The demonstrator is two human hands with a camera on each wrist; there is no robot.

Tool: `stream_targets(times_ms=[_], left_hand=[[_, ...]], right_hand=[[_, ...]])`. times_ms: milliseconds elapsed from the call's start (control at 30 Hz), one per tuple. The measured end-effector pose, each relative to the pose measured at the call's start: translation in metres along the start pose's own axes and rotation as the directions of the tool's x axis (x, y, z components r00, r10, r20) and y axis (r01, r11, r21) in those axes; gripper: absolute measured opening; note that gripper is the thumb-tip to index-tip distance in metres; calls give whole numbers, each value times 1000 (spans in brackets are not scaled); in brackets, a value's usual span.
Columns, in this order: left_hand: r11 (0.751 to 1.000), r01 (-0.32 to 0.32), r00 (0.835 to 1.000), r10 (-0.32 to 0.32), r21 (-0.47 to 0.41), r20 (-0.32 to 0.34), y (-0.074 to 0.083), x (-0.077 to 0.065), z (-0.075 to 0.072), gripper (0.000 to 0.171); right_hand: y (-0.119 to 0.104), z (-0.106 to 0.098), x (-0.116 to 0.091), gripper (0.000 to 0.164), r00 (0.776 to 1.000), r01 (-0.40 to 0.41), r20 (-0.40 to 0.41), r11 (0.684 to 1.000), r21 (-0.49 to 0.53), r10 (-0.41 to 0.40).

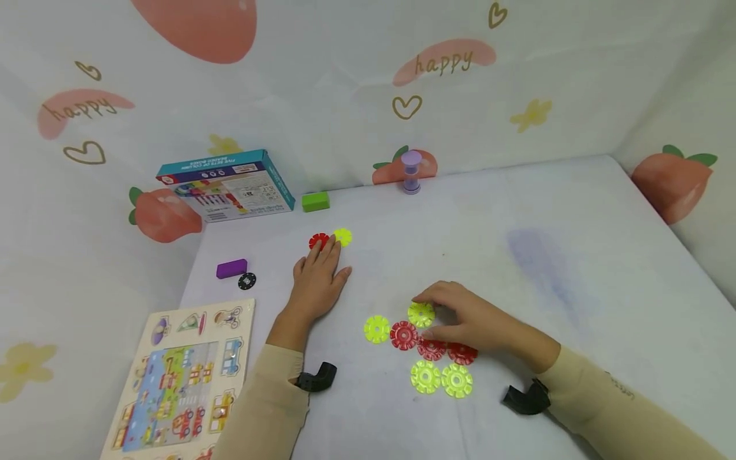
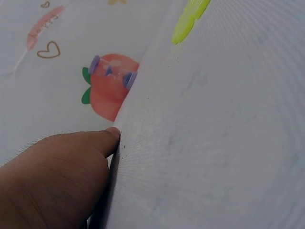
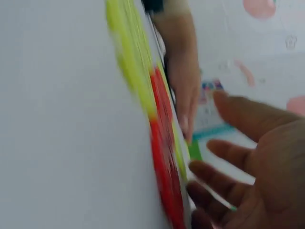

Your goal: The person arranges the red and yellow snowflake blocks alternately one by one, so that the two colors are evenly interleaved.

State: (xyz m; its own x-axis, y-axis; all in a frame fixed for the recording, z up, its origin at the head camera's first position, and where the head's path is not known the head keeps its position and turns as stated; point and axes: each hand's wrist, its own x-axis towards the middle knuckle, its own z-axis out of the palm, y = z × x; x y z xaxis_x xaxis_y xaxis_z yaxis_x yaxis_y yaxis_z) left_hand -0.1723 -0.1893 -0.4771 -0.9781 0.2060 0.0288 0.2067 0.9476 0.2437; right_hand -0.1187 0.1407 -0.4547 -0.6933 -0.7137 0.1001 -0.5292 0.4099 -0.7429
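In the head view my left hand (image 1: pixel 315 285) lies palm down with extended fingers, its fingertips on a red slotted disc (image 1: pixel 317 240) and at the edge of a yellow-green slotted disc (image 1: pixel 344 236). My right hand (image 1: pixel 480 318) hovers over a group of flat slotted discs, thumb and fingers apart. Its fingertips are at a yellow-green disc (image 1: pixel 421 315); its thumb is over a red disc (image 1: pixel 431 350). Another red disc (image 1: pixel 404 335) and a yellow-green disc (image 1: pixel 377 329) lie to the left, two more yellow-green discs (image 1: pixel 457 381) nearer me. The right wrist view shows the fingers loosely spread beside the discs.
A wooden picture puzzle (image 1: pixel 247 319) lies at the left. Behind it are a purple block (image 1: pixel 232 268) and a black round chip (image 1: pixel 247 281). A cardboard box (image 1: pixel 236 191), a green block (image 1: pixel 315 202) and a purple sand timer (image 1: pixel 411 172) stand along the back.
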Motion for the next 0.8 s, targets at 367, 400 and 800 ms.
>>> stream_targets(times_ms=[367,400,800], left_hand=[[1000,-6,1000,6,-9,-6,1,0,-3,68],[1000,-7,1000,7,-11,-7,1,-1,-2,68],[1000,-11,1000,10,-9,-22,0,-2,0,68]], right_hand=[[-25,32,8,43,1000,-30,-18,954,-298,25],[-26,33,7,40,999,-38,-17,957,-288,35],[-40,15,10,16,997,10,72,998,-54,-6]])
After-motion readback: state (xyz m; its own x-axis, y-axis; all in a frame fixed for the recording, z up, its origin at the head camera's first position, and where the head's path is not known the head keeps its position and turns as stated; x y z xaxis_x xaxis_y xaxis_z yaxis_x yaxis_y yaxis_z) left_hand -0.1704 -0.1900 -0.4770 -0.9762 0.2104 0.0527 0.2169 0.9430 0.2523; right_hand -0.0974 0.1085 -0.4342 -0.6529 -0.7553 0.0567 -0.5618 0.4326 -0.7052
